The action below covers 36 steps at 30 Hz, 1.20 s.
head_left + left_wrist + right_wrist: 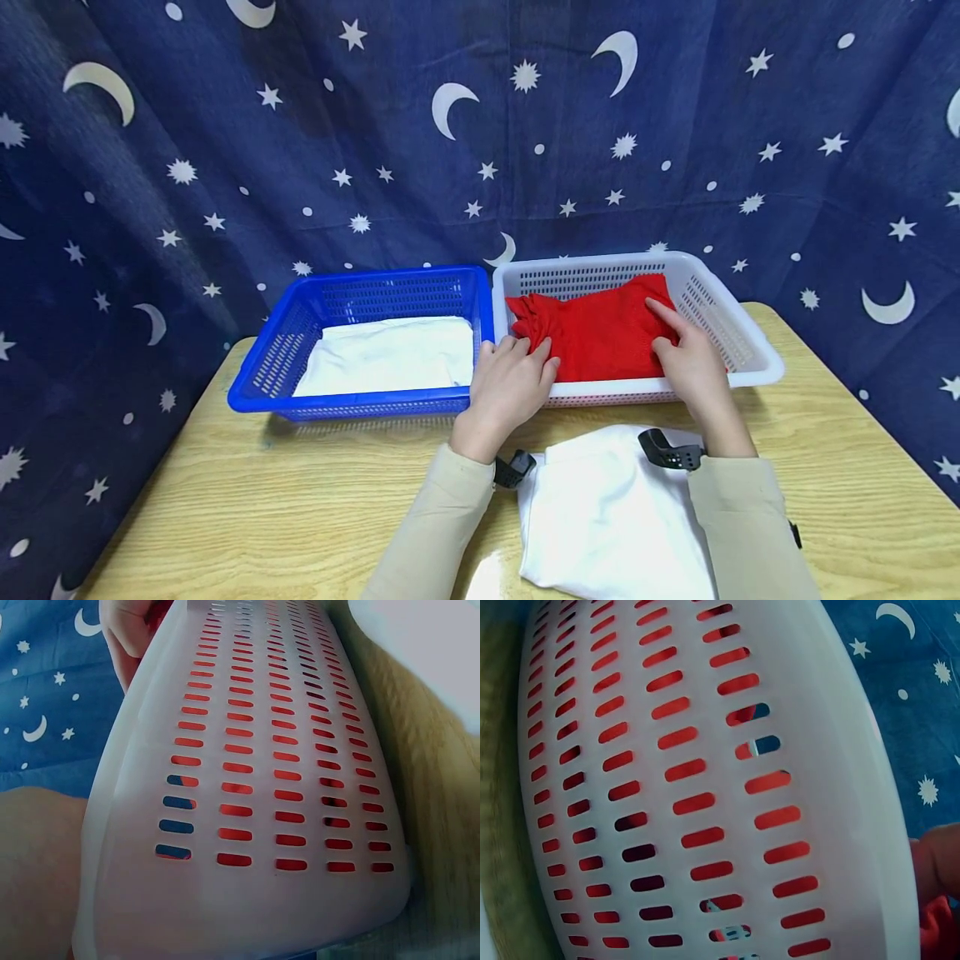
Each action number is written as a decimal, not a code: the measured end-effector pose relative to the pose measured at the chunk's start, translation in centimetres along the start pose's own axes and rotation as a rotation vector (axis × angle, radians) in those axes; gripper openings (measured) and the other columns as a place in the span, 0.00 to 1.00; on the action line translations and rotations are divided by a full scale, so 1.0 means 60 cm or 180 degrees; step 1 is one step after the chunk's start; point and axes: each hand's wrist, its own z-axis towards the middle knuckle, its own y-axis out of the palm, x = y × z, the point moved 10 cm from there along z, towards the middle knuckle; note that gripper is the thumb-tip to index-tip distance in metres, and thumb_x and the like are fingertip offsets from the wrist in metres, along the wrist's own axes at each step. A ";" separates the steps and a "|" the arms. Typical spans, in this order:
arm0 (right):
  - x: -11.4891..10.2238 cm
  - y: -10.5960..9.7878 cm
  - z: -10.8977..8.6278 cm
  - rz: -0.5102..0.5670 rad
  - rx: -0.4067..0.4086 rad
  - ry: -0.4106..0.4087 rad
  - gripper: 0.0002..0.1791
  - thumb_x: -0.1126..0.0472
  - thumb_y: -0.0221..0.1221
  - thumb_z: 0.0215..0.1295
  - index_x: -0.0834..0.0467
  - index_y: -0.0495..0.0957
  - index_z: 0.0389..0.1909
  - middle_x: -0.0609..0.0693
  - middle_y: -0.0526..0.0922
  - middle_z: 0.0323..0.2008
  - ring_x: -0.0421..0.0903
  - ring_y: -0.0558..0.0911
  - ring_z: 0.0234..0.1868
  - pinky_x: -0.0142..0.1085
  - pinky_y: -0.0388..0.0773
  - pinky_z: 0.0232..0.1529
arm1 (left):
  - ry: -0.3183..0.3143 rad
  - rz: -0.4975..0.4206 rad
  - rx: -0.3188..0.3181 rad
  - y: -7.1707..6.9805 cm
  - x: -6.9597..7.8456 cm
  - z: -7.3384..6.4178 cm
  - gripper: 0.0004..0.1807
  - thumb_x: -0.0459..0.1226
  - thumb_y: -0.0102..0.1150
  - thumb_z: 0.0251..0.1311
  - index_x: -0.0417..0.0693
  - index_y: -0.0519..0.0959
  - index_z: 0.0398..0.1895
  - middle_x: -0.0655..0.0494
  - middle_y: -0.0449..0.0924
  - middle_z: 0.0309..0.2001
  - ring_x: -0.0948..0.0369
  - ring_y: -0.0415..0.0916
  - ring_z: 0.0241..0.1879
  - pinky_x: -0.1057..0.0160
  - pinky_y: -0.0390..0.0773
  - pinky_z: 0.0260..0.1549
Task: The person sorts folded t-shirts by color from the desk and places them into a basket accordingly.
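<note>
A folded red cloth (600, 333) lies inside the white basket (761, 354), its left end bunched into creases. My left hand (510, 383) reaches over the basket's front left corner, fingers relaxed and touching the bunched end. On the cloth's right part rests my right hand (693, 362), index finger stretched out and thumb spread away from it. Red shows through the slots of the basket wall (247, 915) in the left wrist view. The right wrist view has mostly the slotted wall, with part of a hand (939, 862) at the right edge.
Left of the white basket, side by side with it, stands a blue basket (251, 392) holding folded white cloth (390, 354). Another white garment (607, 517) lies on the wooden table (300, 500) under my forearms. A dark blue curtain (405, 183) hangs behind.
</note>
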 end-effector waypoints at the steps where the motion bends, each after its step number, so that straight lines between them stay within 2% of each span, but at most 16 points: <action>1: 0.001 -0.003 0.000 0.0036 0.0049 0.0013 0.33 0.67 0.41 0.60 0.44 0.60 0.67 0.61 0.59 0.67 0.57 0.66 0.49 0.38 0.62 0.33 | -0.0002 -0.0004 -0.0001 0.000 0.000 0.000 0.24 0.53 0.36 0.66 0.62 0.70 0.61 0.59 0.76 0.52 0.60 0.69 0.45 0.60 0.60 0.35; 4: 0.002 -0.008 0.000 0.0050 0.0148 0.0013 0.32 0.68 0.41 0.60 0.46 0.61 0.67 0.61 0.60 0.66 0.58 0.62 0.55 0.40 0.59 0.39 | 0.0010 0.0009 -0.0016 0.001 0.000 -0.001 0.24 0.53 0.36 0.66 0.62 0.70 0.61 0.59 0.77 0.52 0.60 0.69 0.45 0.61 0.60 0.35; 10: -0.008 -0.006 0.003 -0.0381 0.0209 -0.0178 0.32 0.69 0.42 0.59 0.51 0.61 0.67 0.67 0.65 0.61 0.62 0.67 0.50 0.43 0.63 0.36 | 0.0049 0.0091 -0.0030 0.000 0.003 0.000 0.22 0.52 0.34 0.67 0.63 0.74 0.58 0.60 0.79 0.49 0.61 0.69 0.43 0.59 0.60 0.36; 13: -0.011 -0.006 0.004 -0.0479 0.0243 -0.0221 0.31 0.69 0.42 0.59 0.54 0.62 0.66 0.67 0.65 0.61 0.65 0.67 0.54 0.52 0.66 0.45 | 0.0020 0.0101 -0.0069 0.001 0.002 0.000 0.23 0.52 0.34 0.67 0.63 0.74 0.57 0.60 0.79 0.49 0.61 0.68 0.43 0.59 0.59 0.36; 17: -0.013 -0.004 0.003 -0.0555 0.0218 -0.0256 0.27 0.67 0.43 0.61 0.60 0.64 0.64 0.66 0.64 0.62 0.66 0.63 0.61 0.59 0.58 0.57 | -0.0013 0.0105 -0.0072 0.001 0.002 -0.001 0.22 0.53 0.35 0.66 0.63 0.75 0.56 0.60 0.78 0.48 0.61 0.68 0.42 0.59 0.59 0.35; 21: -0.016 -0.002 0.000 -0.0702 0.0145 -0.0310 0.24 0.63 0.45 0.63 0.63 0.67 0.61 0.67 0.66 0.60 0.67 0.64 0.59 0.59 0.58 0.57 | -0.0058 0.0050 -0.0022 -0.001 0.000 -0.001 0.22 0.53 0.36 0.65 0.63 0.76 0.55 0.59 0.76 0.49 0.61 0.67 0.45 0.59 0.60 0.36; 28: -0.007 -0.002 -0.003 -0.1016 0.0041 -0.0263 0.23 0.59 0.46 0.65 0.63 0.69 0.59 0.67 0.69 0.57 0.67 0.67 0.57 0.60 0.60 0.54 | -0.0120 -0.0010 0.0023 0.000 -0.004 -0.003 0.23 0.52 0.37 0.65 0.57 0.80 0.49 0.55 0.69 0.56 0.58 0.63 0.54 0.58 0.62 0.41; 36: 0.004 -0.003 -0.004 -0.1203 0.0069 -0.0096 0.24 0.56 0.46 0.66 0.63 0.68 0.59 0.65 0.66 0.61 0.67 0.66 0.57 0.61 0.60 0.53 | -0.0085 0.0004 0.0027 0.002 0.000 -0.004 0.22 0.53 0.38 0.65 0.58 0.83 0.43 0.60 0.76 0.48 0.61 0.67 0.46 0.59 0.62 0.38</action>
